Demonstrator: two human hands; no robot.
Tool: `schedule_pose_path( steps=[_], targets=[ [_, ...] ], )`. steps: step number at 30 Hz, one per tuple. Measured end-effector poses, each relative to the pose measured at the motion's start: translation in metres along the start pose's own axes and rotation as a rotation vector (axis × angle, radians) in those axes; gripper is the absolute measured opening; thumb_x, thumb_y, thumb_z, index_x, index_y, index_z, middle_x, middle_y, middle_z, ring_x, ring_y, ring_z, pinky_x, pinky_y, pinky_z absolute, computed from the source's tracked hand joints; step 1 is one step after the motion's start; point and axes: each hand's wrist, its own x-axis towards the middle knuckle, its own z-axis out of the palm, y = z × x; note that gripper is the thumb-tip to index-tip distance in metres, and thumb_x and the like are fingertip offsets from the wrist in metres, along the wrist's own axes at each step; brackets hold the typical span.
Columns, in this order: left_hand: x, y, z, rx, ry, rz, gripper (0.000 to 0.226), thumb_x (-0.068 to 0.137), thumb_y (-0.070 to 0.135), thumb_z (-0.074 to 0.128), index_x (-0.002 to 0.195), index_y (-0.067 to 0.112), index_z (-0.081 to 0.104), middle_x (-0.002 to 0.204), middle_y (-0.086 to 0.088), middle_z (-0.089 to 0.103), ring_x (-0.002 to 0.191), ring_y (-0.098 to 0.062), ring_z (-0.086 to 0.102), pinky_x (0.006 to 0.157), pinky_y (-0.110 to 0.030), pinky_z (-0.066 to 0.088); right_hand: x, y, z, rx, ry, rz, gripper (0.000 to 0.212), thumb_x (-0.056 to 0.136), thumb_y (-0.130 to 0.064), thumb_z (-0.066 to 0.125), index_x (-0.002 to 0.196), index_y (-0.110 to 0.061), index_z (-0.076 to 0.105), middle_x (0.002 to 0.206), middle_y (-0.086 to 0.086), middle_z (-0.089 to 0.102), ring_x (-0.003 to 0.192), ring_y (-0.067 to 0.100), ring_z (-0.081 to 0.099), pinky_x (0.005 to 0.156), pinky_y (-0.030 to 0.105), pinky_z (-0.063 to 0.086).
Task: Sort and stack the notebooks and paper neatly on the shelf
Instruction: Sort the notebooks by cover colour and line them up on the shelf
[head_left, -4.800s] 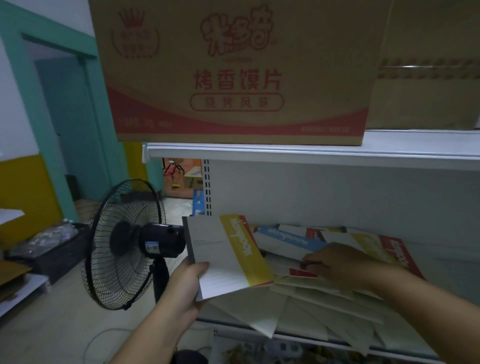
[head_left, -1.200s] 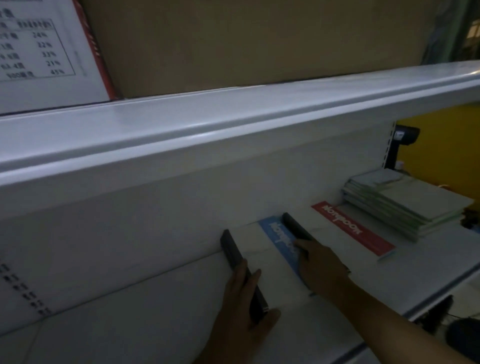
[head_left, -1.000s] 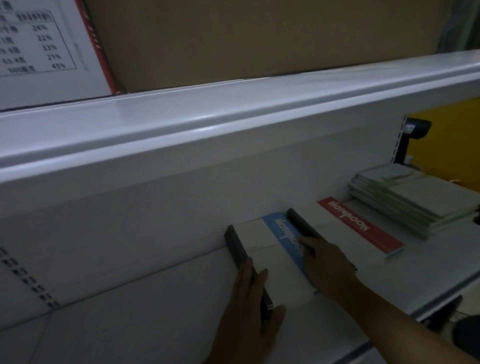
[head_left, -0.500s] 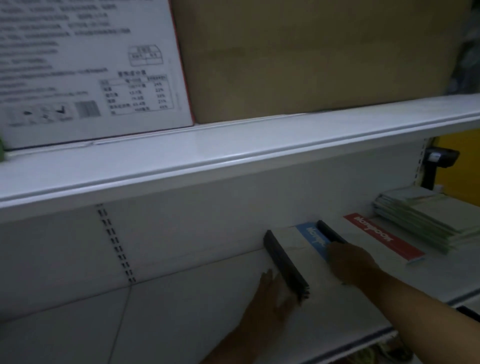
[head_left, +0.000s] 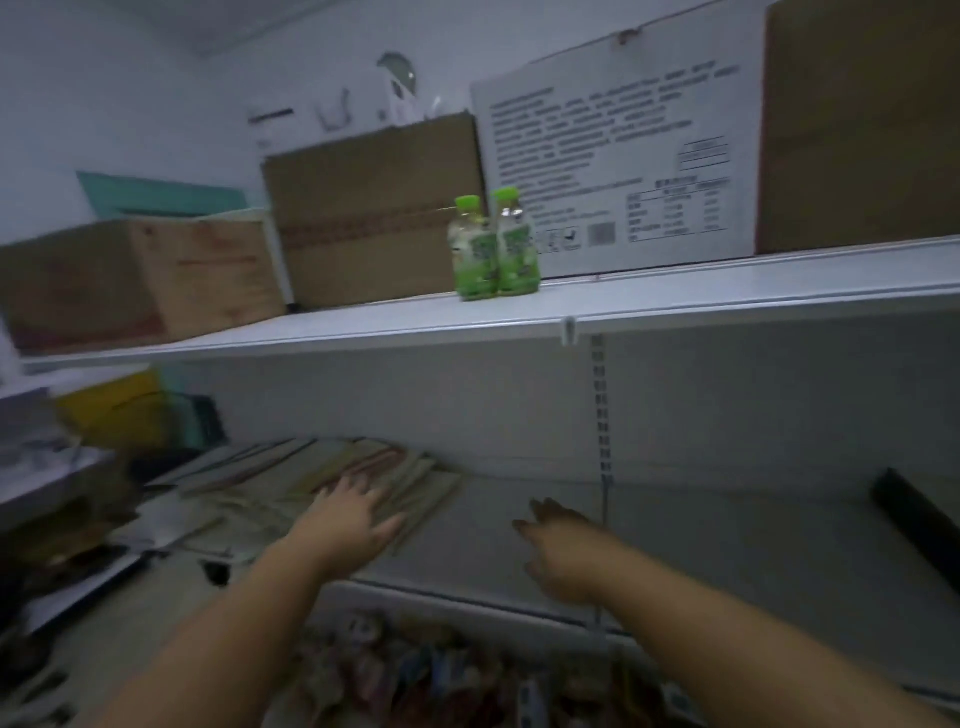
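A loose, blurred spread of notebooks and paper sheets (head_left: 291, 483) lies on the left part of the white shelf (head_left: 519, 566). My left hand (head_left: 348, 519) reaches over its right edge with fingers spread and straight, holding nothing. My right hand (head_left: 561, 540) hovers over bare shelf to the right of the pile, fingers loosely extended and empty. At the far right edge, the black spine of a stacked notebook (head_left: 914, 525) shows.
The upper shelf (head_left: 467, 317) carries cardboard boxes (head_left: 374, 208), a white printed box (head_left: 613, 166) and two green bottles (head_left: 493, 244). A slotted upright (head_left: 602, 415) divides the back panel. Packaged goods (head_left: 415, 670) lie below the shelf. Clutter sits at the left.
The view swung left from the stacked notebooks to the loose pile. Both hands left the black-spined stack and now reach toward the scattered notebooks, empty.
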Motion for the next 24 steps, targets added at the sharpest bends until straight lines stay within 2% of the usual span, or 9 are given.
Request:
schedule_pose_path(
  steps=[3,7,10,15,17,20,24],
  targets=[
    [-0.049,-0.062,-0.002,-0.007,-0.049,-0.106,0.066,0.095,0.058,0.029,0.152,0.027,0.016,0.161,-0.003,0.003,0.148,-0.021,-0.002,0.119,-0.041,0.006,0.018,-0.084,0.008,-0.067,-0.023,-0.199,0.055,0.097,-0.034,0.042,0.145,-0.013,0.027,0.157,0.015,0.011,0.143,0.030,0.014,0.116,0.042,0.022],
    [-0.089,-0.120,0.000,-0.121,-0.010,-0.199,0.064,0.096,0.056,0.032,0.151,0.026,0.020,0.160,0.000,0.005,0.148,-0.018,-0.001,0.120,-0.040,0.009,0.039,-0.152,0.023,-0.088,-0.074,-0.346,0.060,0.095,-0.032,0.045,0.148,-0.016,0.021,0.157,0.016,0.007,0.145,0.031,0.009,0.116,0.042,0.021],
    [-0.098,-0.153,0.021,-0.190,0.007,-0.244,0.062,0.096,0.054,0.034,0.150,0.026,0.024,0.160,0.001,0.010,0.148,-0.016,0.001,0.120,-0.037,0.008,0.055,-0.180,0.039,-0.128,-0.074,-0.422,0.059,0.093,-0.033,0.047,0.145,-0.015,0.027,0.154,0.019,0.015,0.141,0.033,0.018,0.115,0.042,0.024],
    [-0.082,-0.196,0.047,-0.343,-0.124,-0.309,0.062,0.096,0.053,0.037,0.151,0.030,0.019,0.160,0.004,0.005,0.148,-0.016,-0.001,0.120,-0.034,0.009,0.112,-0.211,0.049,-0.142,-0.064,-0.485,0.052,0.087,-0.027,0.055,0.134,-0.011,0.039,0.145,0.023,0.030,0.133,0.037,0.030,0.108,0.045,0.033],
    [-0.066,-0.213,0.048,-0.346,-0.160,-0.342,0.061,0.096,0.051,0.037,0.151,0.029,0.020,0.161,0.003,0.005,0.148,-0.016,-0.001,0.120,-0.033,0.009,0.141,-0.223,0.044,-0.104,-0.055,-0.503,0.050,0.091,-0.025,0.051,0.136,-0.010,0.039,0.146,0.022,0.028,0.136,0.036,0.026,0.109,0.046,0.031],
    [-0.038,-0.241,0.040,-0.260,-0.163,-0.356,0.060,0.097,0.050,0.037,0.150,0.028,0.021,0.160,0.003,0.008,0.148,-0.016,0.003,0.119,-0.033,0.011,0.186,-0.236,0.034,-0.039,-0.024,-0.523,0.047,0.094,-0.027,0.047,0.137,-0.011,0.038,0.151,0.017,0.023,0.140,0.032,0.021,0.109,0.045,0.032],
    [-0.005,-0.277,0.027,-0.190,-0.181,-0.346,0.056,0.097,0.049,0.039,0.147,0.028,0.029,0.158,0.003,0.017,0.146,-0.016,0.012,0.118,-0.032,0.017,0.253,-0.247,0.032,0.038,0.109,-0.480,0.045,0.092,-0.028,0.045,0.134,-0.013,0.043,0.147,0.014,0.031,0.134,0.034,0.030,0.109,0.043,0.033]
  ],
)
